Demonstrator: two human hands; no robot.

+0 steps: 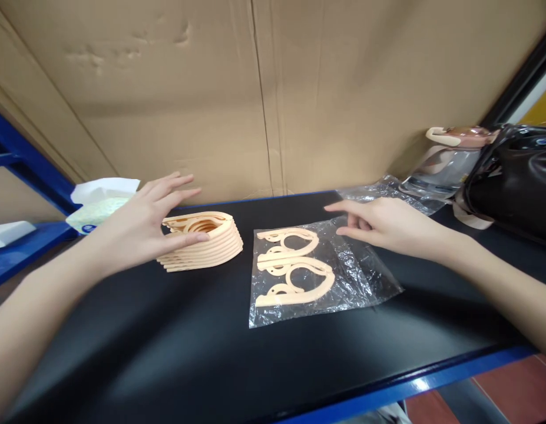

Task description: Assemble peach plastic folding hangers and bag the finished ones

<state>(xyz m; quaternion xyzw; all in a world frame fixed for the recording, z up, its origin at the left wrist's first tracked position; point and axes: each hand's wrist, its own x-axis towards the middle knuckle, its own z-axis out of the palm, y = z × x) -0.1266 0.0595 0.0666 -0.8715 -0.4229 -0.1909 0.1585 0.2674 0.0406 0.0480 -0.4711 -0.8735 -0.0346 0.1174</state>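
A neat stack of peach folding hangers stands left of centre on the black tabletop. My left hand is over its left end with the fingers spread, holding nothing; whether the thumb touches the top hanger I cannot tell. To the right lies a clear plastic bag, with two folded hangers lying flat in or on it, one nearer to me than the other. Just above the bag's far right part is my right hand. Its index finger points left, the thumb is apart from it, the other fingers curl, and nothing shows in its grasp.
Behind the table stands a cardboard wall. A tissue pack sits at the back left. More clear plastic, a drinking bottle and a black bag are at the back right. A blue edge runs along the front.
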